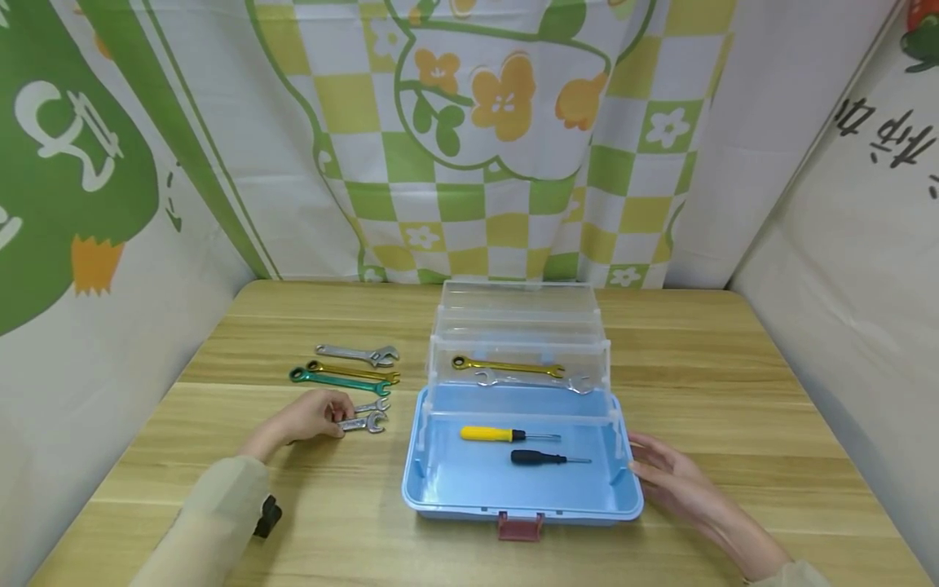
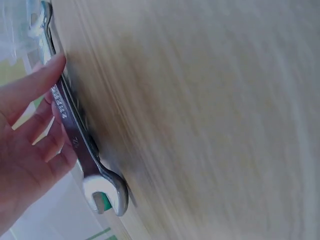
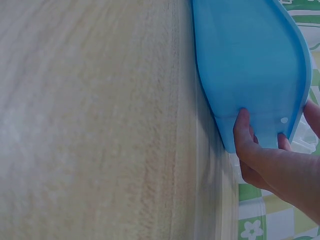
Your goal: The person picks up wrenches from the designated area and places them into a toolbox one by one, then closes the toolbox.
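Nearest the head camera, a pale sleeve (image 1: 220, 505) is seen at seven o'clock. Twelve o'clock is filled by a patterned curtain (image 1: 506, 216), in front of which a wood-grain table (image 1: 756, 408) is spread. On it a blue toolbox (image 1: 477, 491) is set, its clear tiers (image 1: 517, 297) raised at the far side.

With the toolbox taken as the clock's centre, its outer wall is touched at three o'clock by the right hand (image 1: 678, 481), whose fingers are loosely extended. At nine o'clock, an open-ended wrench (image 2: 79, 145) of silver metal is pinched between the thumb and fingers of the left hand (image 1: 315, 414); whether it is lifted off the table cannot be told.

Toward twelve, a gold wrench (image 1: 506, 367) and a double-ended wrench (image 1: 535, 384) are seen through the clear plastic. Toward ten, a green wrench (image 1: 341, 381), a second gold one (image 1: 355, 372) and an adjustable wrench (image 1: 352, 354) are laid nearly parallel. A yellow screwdriver (image 1: 487, 434) and a black screwdriver (image 1: 535, 457) are held in the base. Just beside the pinched wrench, a small wrench (image 1: 370, 407) is partly hidden by fingers. At six, a reddish latch (image 1: 521, 528) is fitted.
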The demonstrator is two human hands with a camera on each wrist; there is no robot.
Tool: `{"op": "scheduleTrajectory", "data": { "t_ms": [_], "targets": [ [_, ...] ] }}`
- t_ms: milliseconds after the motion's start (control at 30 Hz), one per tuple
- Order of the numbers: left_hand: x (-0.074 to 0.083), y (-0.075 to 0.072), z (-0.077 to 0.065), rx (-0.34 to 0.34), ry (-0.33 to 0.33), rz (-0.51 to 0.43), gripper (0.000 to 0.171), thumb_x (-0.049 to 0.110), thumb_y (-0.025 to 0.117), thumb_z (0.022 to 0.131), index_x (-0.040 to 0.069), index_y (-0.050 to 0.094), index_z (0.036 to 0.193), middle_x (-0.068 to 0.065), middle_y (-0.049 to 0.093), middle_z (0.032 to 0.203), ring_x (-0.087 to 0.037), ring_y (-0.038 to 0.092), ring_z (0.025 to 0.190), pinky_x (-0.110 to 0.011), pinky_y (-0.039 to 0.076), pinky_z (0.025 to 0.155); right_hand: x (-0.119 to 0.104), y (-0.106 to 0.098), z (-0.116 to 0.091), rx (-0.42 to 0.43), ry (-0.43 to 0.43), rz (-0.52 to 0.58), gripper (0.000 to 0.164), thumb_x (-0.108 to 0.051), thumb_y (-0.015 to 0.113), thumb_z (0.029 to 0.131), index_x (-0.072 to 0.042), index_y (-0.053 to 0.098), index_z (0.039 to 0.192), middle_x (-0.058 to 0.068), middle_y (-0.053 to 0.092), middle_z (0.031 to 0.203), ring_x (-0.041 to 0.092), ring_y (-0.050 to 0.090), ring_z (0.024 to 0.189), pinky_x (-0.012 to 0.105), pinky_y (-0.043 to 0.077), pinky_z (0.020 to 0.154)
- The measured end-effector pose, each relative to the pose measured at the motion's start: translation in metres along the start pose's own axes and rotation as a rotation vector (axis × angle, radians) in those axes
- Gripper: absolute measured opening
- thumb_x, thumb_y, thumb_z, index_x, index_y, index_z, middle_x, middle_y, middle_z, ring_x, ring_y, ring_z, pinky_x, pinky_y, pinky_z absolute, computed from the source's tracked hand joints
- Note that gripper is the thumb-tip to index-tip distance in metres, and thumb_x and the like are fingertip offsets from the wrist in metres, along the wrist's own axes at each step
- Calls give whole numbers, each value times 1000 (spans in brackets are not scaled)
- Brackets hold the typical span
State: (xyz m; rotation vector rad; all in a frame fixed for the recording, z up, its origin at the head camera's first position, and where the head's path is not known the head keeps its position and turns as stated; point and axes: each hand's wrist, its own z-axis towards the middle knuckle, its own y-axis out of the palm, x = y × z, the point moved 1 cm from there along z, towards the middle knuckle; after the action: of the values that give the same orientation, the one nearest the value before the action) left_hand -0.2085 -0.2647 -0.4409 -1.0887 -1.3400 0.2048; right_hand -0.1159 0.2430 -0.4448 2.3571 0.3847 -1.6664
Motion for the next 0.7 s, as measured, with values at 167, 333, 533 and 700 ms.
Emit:
{"op": "scheduleTrajectory", "data": {
  "t_ms": [167, 333, 533, 700],
  "targets": [
    [0, -2, -3, -6, 11, 0, 16, -3, 70, 67, 5, 60, 75, 0, 50, 66, -10, 43, 62, -22, 38, 55, 0, 0, 1, 10, 4, -3, 67, -19, 49, 91, 8, 8, 137, 33, 15, 138, 36, 30, 124, 39, 36, 96],
    [2, -2, -5, 11, 10, 7, 15, -3, 71, 66, 5, 61, 74, 1, 51, 64, -8, 44, 60, -21, 38, 54, 0, -1, 1, 7, 4, -6, 67, -19, 49, 91, 8, 8, 137, 33, 15, 138, 36, 30, 124, 38, 36, 96],
    [2, -1, -6, 30, 5, 23, 14, -1, 72, 65, 5, 62, 73, 3, 53, 64, -7, 45, 60, -21, 40, 54, 1, -1, 0, -3, 1, -6, 67, -19, 49, 91, 8, 8, 137, 33, 14, 138, 36, 30, 124, 38, 36, 96],
    [1, 0, -8, 49, 22, 32, 14, 0, 72, 66, 6, 63, 74, 3, 55, 65, -6, 46, 61, -21, 41, 55, 1, 0, 0, 0, -10, 0, 67, -18, 49, 91, 8, 8, 137, 34, 14, 138, 33, 33, 123, 37, 37, 96]
  ]
}}
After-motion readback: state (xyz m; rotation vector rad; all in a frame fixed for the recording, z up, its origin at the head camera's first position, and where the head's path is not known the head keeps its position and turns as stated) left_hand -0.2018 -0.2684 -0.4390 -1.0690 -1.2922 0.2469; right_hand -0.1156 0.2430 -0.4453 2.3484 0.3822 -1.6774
